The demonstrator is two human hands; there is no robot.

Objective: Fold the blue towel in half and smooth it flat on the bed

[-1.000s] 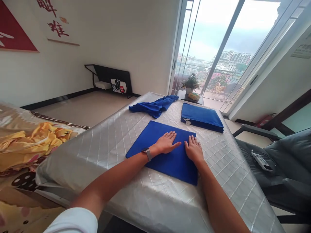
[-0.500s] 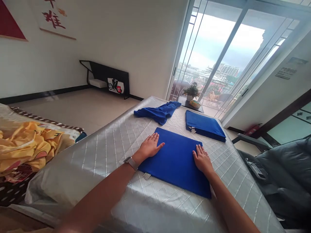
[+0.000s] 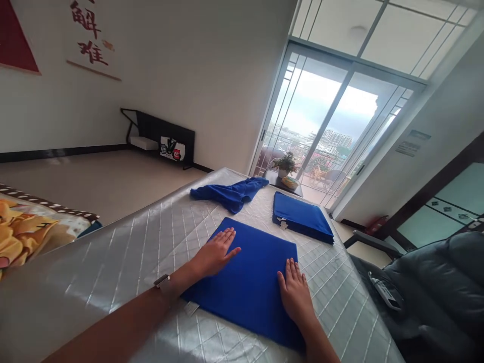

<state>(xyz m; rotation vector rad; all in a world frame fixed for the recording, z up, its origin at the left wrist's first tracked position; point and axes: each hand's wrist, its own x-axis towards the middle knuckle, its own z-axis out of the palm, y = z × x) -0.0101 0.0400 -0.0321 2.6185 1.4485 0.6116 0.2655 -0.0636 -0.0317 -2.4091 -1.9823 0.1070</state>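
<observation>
A flat, folded blue cloth (image 3: 253, 287) lies on a silver quilted cover (image 3: 132, 252), with a small white tag (image 3: 191, 308) at its near left corner. My left hand (image 3: 217, 254) rests palm down over its left edge, fingers stretched out and thumb apart. Along the right edge, my right hand (image 3: 295, 287) lies flat with its fingers extended. Both touch the cloth without gripping it. Farther off on the right is a neat stack of folded blue cloths (image 3: 302, 214), also tagged. A crumpled blue cloth (image 3: 232, 194) lies loosely beyond the flat one.
To the right stands a black leather armchair (image 3: 434, 282) with a white handset (image 3: 385, 292) on it. Yellow patterned bedding (image 3: 26, 227) is at the left. A potted plant (image 3: 285, 164) sits on a small table before the glass sliding door (image 3: 333, 116).
The view has tipped upward, so everything sits lower and farther left. My right hand has slid slightly toward me along the cloth's edge. Both hands remain flat on the cloth.
</observation>
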